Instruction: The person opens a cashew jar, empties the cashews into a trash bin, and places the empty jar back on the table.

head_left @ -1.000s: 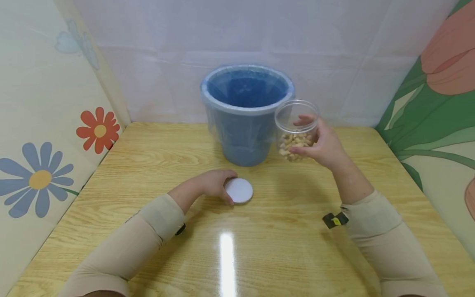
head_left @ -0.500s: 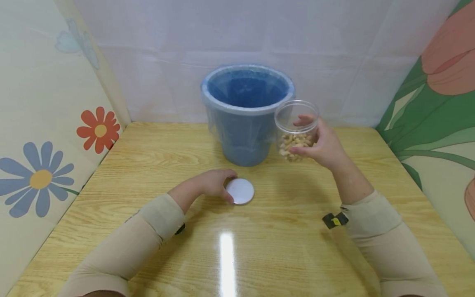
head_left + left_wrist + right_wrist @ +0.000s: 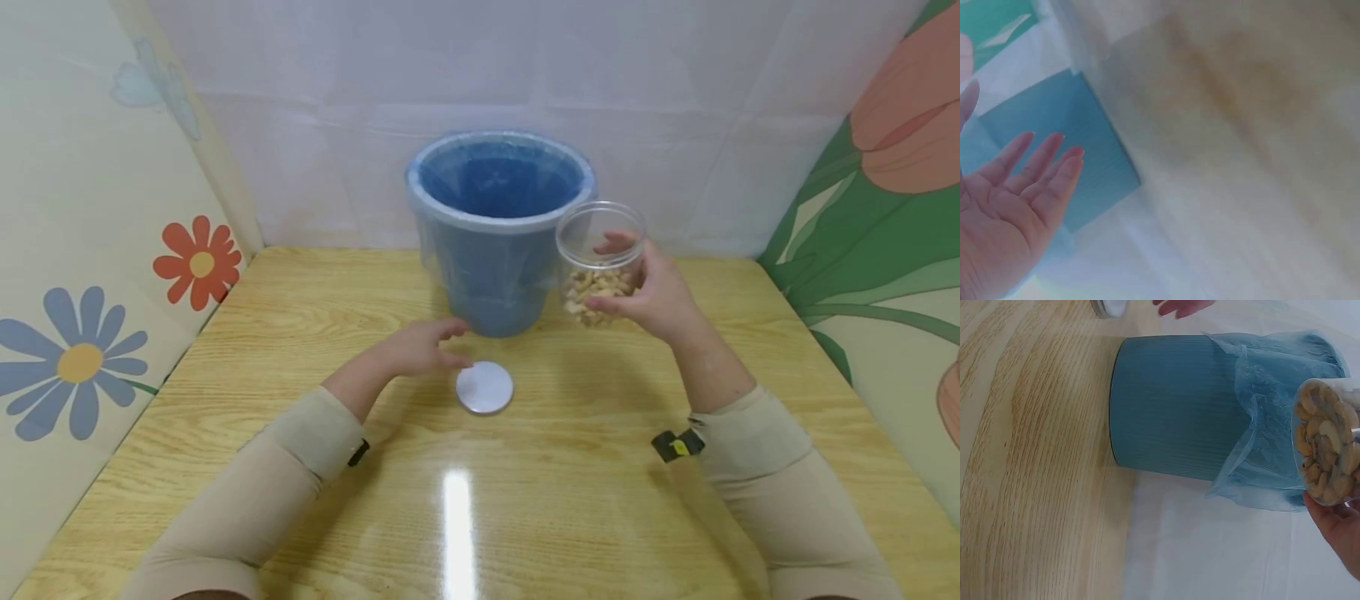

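Observation:
My right hand (image 3: pixel 660 292) grips a clear plastic jar (image 3: pixel 600 237) around its side, holding it upright above the table, just right of the bin. Cashews (image 3: pixel 1325 450) fill the jar's lower part, and its top is uncovered. A round white lid (image 3: pixel 485 387) lies flat on the table in front of the bin. Up and to the left of the lid, my left hand (image 3: pixel 422 346) hovers with its fingers relaxed and nothing in them; its thumb tip is close to the lid's far edge. The left wrist view shows that palm (image 3: pixel 1004 231) bare.
A blue bin (image 3: pixel 495 275) with a translucent liner (image 3: pixel 1254 419) over its rim stands at the back middle of the wooden table (image 3: pixel 570 500). White cloth (image 3: pixel 337 125) hangs behind it. Flower-patterned panels (image 3: pixel 82 208) flank both sides.
My left hand has let go of the lid and lifted up and away to the left. The lid lies where it was. My right hand and the jar have stayed in place.

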{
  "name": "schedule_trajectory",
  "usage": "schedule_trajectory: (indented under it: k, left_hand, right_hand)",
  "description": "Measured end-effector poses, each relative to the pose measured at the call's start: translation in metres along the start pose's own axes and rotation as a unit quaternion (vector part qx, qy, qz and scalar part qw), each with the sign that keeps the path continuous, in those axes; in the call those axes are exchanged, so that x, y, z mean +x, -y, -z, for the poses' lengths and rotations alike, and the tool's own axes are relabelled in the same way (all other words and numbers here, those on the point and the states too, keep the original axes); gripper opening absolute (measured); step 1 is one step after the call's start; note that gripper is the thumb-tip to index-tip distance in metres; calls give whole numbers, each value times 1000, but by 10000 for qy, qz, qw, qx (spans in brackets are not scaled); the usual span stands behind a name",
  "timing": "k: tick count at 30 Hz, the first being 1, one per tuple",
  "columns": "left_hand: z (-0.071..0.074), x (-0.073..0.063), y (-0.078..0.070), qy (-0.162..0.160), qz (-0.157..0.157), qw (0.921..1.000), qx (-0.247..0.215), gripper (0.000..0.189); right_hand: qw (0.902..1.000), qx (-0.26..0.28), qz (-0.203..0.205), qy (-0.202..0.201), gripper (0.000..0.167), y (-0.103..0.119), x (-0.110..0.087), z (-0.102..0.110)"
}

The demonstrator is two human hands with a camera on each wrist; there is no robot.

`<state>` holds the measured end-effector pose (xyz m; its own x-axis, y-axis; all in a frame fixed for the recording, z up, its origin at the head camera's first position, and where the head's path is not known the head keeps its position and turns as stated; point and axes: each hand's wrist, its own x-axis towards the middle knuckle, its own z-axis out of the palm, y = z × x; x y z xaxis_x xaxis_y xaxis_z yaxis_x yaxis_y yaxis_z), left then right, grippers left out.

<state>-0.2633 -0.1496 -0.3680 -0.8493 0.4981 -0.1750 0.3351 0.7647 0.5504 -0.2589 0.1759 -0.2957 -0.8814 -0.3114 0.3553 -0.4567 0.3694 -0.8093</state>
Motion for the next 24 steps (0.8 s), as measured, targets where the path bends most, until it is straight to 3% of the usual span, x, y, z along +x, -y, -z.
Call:
schedule_trajectory:
  k: [8, 14, 19, 22, 24]
  left_hand:
    - [26, -7, -1, -640, -38, 9947, -804, 61]
    - [47, -16, -8, -1008, 150, 9828, -1537, 57]
    - [66, -24, -17, -1589, -65, 9624, -2204, 45]
    - [74, -27, -23, -2052, -280, 9422, -2634, 39]
    - [80, -29, -27, -2336, -455, 9232, -3016, 35]
  right_hand:
    - [10000, -32, 36, 1, 79, -1, 1, 0]
    - [10000, -23, 23, -15, 80, 1, 1, -1]
    - [10000, -4, 48, -27, 80, 1, 1, 0]
    - [10000, 4, 59, -30, 79, 1, 1, 0]
    - [10000, -12, 71, -27, 79, 1, 2, 0]
